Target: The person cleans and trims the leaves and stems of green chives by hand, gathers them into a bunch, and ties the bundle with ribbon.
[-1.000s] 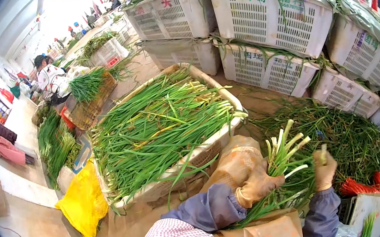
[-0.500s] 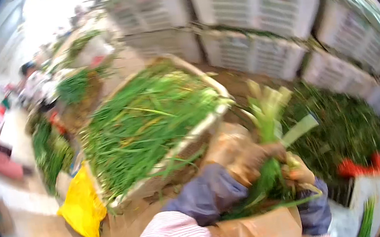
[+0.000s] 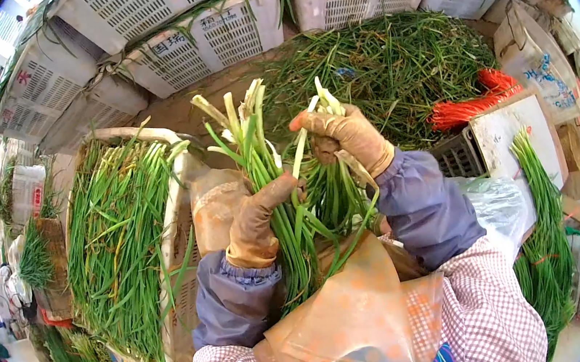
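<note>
Green onions (image 3: 285,229), “国瑞” crate (image 3: 205,44) beyond

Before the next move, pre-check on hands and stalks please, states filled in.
1. Left hand closed on its bunch of green stalks: ok.
2. Right hand closed on the smaller bunch: ok, pale ends poke out above the fingers.
3. Pale ends level in the left hand's bunch: not ok, they stand at uneven heights.
4. The two bunches free of each other: cannot tell, leaves crowd together below the hands.
5. Red strands unobstructed: ok, they lie beside the loose green pile, nothing seen covering them.
6. Long bundle at the right banded: ok, an orange-red band shows across it.
</note>
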Demonstrator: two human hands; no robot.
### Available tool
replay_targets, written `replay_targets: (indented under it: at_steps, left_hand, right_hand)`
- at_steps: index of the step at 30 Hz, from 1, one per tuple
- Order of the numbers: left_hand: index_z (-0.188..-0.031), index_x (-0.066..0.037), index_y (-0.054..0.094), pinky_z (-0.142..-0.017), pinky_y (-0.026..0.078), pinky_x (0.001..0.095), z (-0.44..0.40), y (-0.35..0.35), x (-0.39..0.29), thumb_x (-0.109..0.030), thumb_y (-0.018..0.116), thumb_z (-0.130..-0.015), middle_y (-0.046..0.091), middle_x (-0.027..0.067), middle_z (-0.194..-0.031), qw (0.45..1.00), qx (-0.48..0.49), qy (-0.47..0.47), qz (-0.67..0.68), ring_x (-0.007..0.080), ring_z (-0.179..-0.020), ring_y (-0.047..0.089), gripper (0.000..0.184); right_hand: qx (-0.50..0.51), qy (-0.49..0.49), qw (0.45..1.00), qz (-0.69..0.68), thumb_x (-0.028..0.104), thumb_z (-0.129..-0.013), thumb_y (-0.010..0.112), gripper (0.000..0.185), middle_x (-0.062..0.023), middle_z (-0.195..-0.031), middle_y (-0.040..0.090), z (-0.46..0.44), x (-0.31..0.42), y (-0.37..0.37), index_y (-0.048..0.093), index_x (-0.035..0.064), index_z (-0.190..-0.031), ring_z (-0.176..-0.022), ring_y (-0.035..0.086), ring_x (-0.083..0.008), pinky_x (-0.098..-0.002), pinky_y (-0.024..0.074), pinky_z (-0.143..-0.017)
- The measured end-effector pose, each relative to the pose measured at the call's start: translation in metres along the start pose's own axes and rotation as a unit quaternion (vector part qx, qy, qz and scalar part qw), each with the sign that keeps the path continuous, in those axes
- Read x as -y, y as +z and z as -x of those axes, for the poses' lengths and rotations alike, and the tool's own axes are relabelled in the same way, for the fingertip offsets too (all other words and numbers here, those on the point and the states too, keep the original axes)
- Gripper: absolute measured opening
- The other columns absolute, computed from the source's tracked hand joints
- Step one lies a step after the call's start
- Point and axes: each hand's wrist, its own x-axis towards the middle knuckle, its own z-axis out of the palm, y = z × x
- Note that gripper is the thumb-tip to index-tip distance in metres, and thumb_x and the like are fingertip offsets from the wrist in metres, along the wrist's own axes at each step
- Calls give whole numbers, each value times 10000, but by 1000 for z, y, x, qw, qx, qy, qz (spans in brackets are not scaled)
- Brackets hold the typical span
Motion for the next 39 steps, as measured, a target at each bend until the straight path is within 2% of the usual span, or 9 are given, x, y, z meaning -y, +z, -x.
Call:
replay_targets:
  at_steps: [5, 8, 12, 18, 22, 28, 31, 37, 39]
  left_hand:
    - [-1252, -42, 441, -864, 487, 423, -1, 2, -2, -206, 587, -842, 539, 130, -1160, 990, 88, 79, 71, 273, -1070, 537, 465]
    - [-1272, -33, 420, -864, 488, 458, -7, 1, -5, -213, 579, -844, 522, 139, -1191, 982, 136, 45, 124, 303, -1067, 540, 491]
    - [-1248, -16, 439, -842, 499, 470, -12, 10, -3, -248, 582, -796, 552, 166, -1130, 981, 136, 23, 137, 327, -987, 581, 527]
    - [-1192, -16, 478, -817, 506, 462, -20, 1, 3, -240, 587, -772, 551, 174, -1115, 972, 170, -66, 150, 312, -964, 584, 488]
    - [-1251, -16, 452, -859, 483, 428, -5, 9, -5, -227, 609, -756, 548, 162, -1146, 991, 117, -15, 64, 292, -1022, 550, 560]
    - [-1164, 51, 489, -723, 500, 378, 3, 4, -19, -200, 583, -696, 568, 138, -936, 996, 40, 56, 48, 229, -779, 562, 540]
    - [-1077, -35, 544, -646, 508, 304, -2, -6, -11, -147, 657, -754, 599, 79, -863, 997, 53, 41, 40, 167, -765, 588, 360]
    - [-967, -41, 585, -569, 501, 263, -7, -7, -1, -117, 690, -750, 611, 44, -774, 994, -20, -17, -103, 138, -665, 596, 253]
    - [-996, -42, 579, -568, 502, 263, -5, -2, 1, -111, 690, -747, 614, 47, -799, 994, -26, -29, -100, 139, -674, 598, 280]
  right_hand:
    - [-135, -201, 963, 115, 214, -823, 598, 182, -4, -640, 519, -18, 51, -65, 604, 44, -886, -492, 476, -78, -187, 450, -436]
    - [-240, -352, 890, 160, 122, -847, 581, 103, -59, -752, 613, -26, 72, -112, 597, 32, -896, -548, 548, -86, -209, 447, -453]
    - [-132, -207, 941, 231, 125, -804, 657, 102, -3, -655, 533, -3, 45, -56, 599, 62, -859, -508, 472, -74, -213, 403, -454]
    - [4, -4, 1000, -18, 147, -867, 578, 200, 51, -602, 436, -15, 6, -11, 603, -9, -988, -484, 376, -46, -202, 308, -433]
    - [7, -79, 996, 50, 176, -868, 573, 168, 14, -627, 489, -16, 15, -23, 629, 18, -876, -500, 412, -59, -201, 337, -446]
    - [-306, -307, 897, 88, 199, -826, 624, 138, -16, -717, 553, -20, 98, -134, 620, 62, -840, -589, 497, -105, -282, 496, -520]
    - [-178, -382, 887, 190, 227, -825, 636, 184, -51, -729, 595, -17, 86, -126, 602, 47, -847, -635, 561, -139, -282, 484, -559]
    - [-34, -35, 991, 124, 139, -790, 677, 233, 45, -612, 472, 4, 32, -19, 584, 22, -968, -467, 403, -43, -198, 322, -427]
    - [1, -35, 998, 53, 113, -794, 666, 227, 33, -631, 503, 1, 18, 1, 597, 8, -983, -462, 394, -41, -195, 320, -426]
